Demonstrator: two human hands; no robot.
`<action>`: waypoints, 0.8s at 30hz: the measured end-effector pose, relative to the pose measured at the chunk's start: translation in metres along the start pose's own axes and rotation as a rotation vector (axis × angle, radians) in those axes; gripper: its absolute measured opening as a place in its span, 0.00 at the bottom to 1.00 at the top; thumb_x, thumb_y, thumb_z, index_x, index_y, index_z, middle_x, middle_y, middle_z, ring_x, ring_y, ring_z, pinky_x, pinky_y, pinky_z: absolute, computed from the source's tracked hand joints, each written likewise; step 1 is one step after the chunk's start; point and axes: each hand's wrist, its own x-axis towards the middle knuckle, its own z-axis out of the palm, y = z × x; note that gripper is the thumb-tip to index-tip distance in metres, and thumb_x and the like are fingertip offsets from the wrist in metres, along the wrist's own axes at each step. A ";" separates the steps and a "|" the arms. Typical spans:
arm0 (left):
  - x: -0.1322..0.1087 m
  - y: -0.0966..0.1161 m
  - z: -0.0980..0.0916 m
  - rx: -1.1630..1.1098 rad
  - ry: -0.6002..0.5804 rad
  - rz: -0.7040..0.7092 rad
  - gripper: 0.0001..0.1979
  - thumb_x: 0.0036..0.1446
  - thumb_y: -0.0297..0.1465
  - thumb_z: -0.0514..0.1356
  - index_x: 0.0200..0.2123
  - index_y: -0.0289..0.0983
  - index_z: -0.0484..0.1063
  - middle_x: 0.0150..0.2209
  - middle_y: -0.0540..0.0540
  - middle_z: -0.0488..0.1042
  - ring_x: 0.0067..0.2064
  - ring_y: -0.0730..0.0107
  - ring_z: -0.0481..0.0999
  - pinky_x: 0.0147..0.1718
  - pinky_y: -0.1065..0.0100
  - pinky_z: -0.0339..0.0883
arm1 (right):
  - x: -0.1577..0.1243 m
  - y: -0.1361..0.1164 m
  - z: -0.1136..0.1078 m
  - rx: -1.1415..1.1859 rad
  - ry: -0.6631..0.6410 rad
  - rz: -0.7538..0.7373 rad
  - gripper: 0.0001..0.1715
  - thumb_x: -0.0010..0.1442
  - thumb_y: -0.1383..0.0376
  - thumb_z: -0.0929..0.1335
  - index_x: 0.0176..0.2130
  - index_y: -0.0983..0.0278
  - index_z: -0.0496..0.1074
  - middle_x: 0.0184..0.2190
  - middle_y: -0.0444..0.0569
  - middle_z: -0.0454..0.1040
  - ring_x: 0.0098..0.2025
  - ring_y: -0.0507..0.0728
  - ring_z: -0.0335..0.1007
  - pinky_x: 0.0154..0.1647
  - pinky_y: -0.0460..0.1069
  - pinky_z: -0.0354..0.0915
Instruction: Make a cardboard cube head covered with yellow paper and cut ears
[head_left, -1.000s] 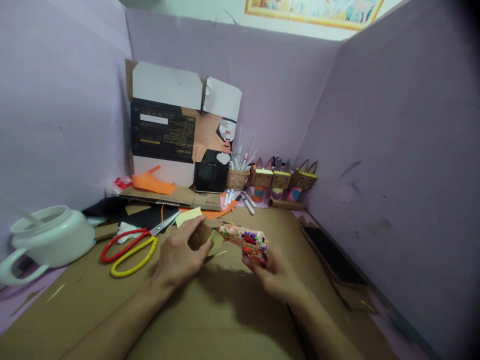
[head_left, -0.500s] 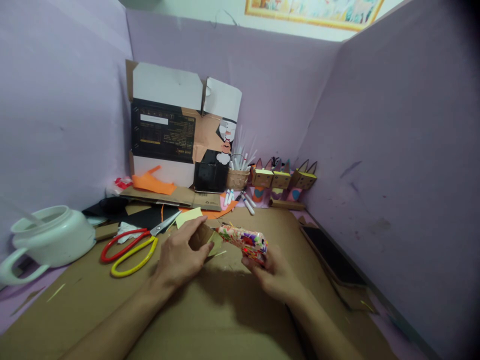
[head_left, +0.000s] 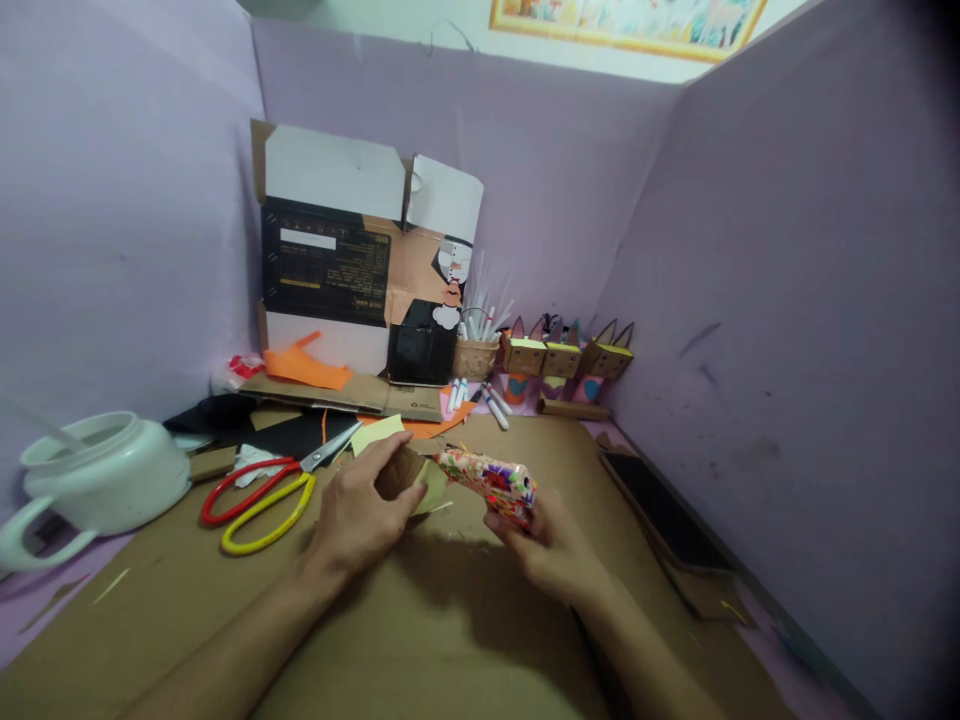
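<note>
My right hand [head_left: 551, 552] grips a glue gun covered in bright floral wrap [head_left: 489, 480], its tip pointing left. My left hand [head_left: 360, 510] pinches a small brown cardboard piece with a pale yellow paper patch [head_left: 420, 482] just off the gun's tip. Both hands hover low over a brown cardboard work surface [head_left: 435, 620]. Red-and-yellow handled scissors [head_left: 266, 490] lie to the left of my left hand.
A white pot with a handle [head_left: 97, 480] sits far left. At the back stand an opened carton [head_left: 352, 255], a small basket of markers [head_left: 476, 352] and three cardboard figures [head_left: 566, 355]. Orange and black paper scraps [head_left: 300, 400] lie behind the scissors. A dark phone [head_left: 660, 505] lies right. Purple walls enclose the desk.
Almost nothing has shifted: the glue gun's tip sits slightly closer to the cardboard piece in my left hand. Both hands stay in place.
</note>
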 end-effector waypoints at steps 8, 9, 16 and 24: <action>0.001 -0.001 0.000 -0.032 -0.004 -0.016 0.25 0.46 0.35 0.61 0.51 0.42 0.66 0.50 0.46 0.72 0.48 0.61 0.73 0.48 0.61 0.67 | 0.001 -0.001 -0.002 0.024 0.005 -0.006 0.02 0.54 0.66 0.64 0.29 0.63 0.64 0.21 0.40 0.59 0.22 0.49 0.52 0.21 0.43 0.51; 0.001 -0.001 0.000 -0.038 -0.003 -0.016 0.26 0.46 0.35 0.61 0.51 0.42 0.66 0.50 0.47 0.72 0.48 0.61 0.73 0.47 0.62 0.67 | 0.001 -0.001 -0.002 0.021 0.002 -0.003 0.03 0.54 0.66 0.64 0.29 0.63 0.64 0.21 0.40 0.58 0.22 0.49 0.52 0.21 0.43 0.51; 0.000 -0.001 0.000 -0.044 0.000 -0.023 0.25 0.46 0.36 0.61 0.51 0.41 0.66 0.49 0.45 0.72 0.48 0.60 0.72 0.48 0.61 0.67 | 0.002 -0.004 -0.004 0.002 0.002 0.010 0.05 0.53 0.66 0.64 0.26 0.63 0.62 0.19 0.40 0.56 0.21 0.49 0.50 0.20 0.44 0.49; 0.000 -0.005 0.001 -0.044 0.008 -0.005 0.26 0.46 0.36 0.61 0.51 0.41 0.66 0.49 0.45 0.72 0.47 0.60 0.73 0.48 0.60 0.67 | 0.002 -0.001 -0.004 0.027 0.004 0.004 0.01 0.53 0.68 0.63 0.29 0.64 0.64 0.20 0.39 0.56 0.22 0.49 0.50 0.21 0.43 0.50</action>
